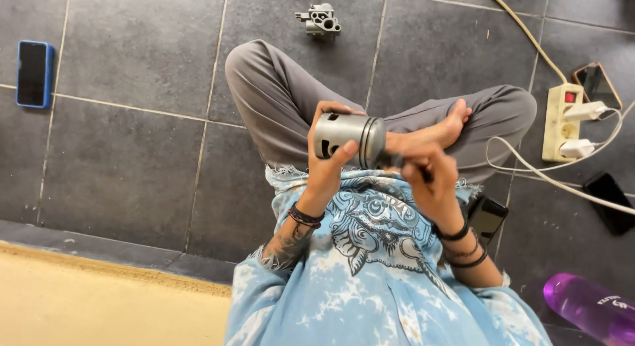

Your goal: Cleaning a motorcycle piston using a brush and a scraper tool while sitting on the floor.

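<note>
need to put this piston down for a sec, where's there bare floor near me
The widest bare tile lies on your left-hand side, between the blue phone and your bent knee. A smaller patch sits past the knees, right of the small metal engine part. The other side is crowded: power strip, cables, phones, purple bottle.

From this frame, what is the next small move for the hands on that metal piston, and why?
Probably a small turn of the piston by the left hand, so the right hand can work round the grooved end. The left hand grips the cylinder body on its side, and the right hand's fingers sit at the ringed end, where whatever they pinch is too small to make out.
</note>
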